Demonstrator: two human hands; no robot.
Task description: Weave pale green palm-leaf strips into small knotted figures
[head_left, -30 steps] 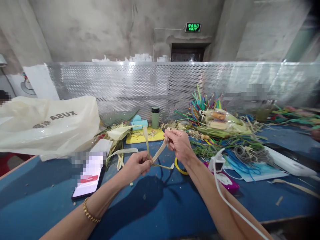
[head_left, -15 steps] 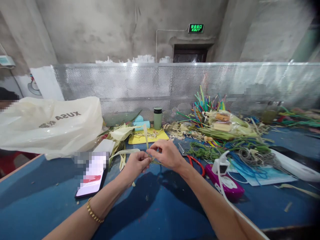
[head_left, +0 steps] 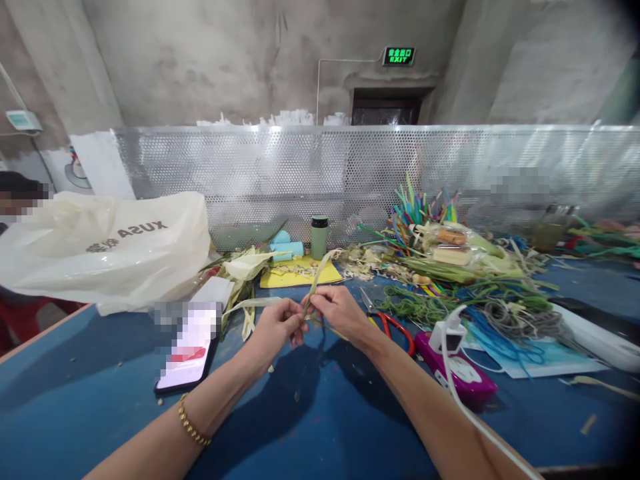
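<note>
Close together above the blue table, both my hands work on thin strips of what looks like corn husk. My left hand (head_left: 281,325) is closed, its thumb and fingers pinching the strips near their crossing. A pale husk strip (head_left: 257,302) sticks out leftward from it. Between the thumb and fingers of my right hand (head_left: 343,316) is a greenish husk strip (head_left: 318,275) that stands up and leans right at its top. A thin end trails below the right hand. The exact crossing of the strips is partly hidden by my fingertips.
A lit phone (head_left: 190,347) lies left, near a white plastic bag (head_left: 107,257). Red-handled scissors (head_left: 397,330), a purple power strip (head_left: 457,373) with a white cable, and green cord (head_left: 410,303) lie right. Behind are a yellow sheet (head_left: 275,277), husks and a green bottle (head_left: 319,240).
My right hand has turned and lowered slightly, now pinching the upright strip, which leans further right. My left hand stays at the crossing. The whole view has shifted slightly.
</note>
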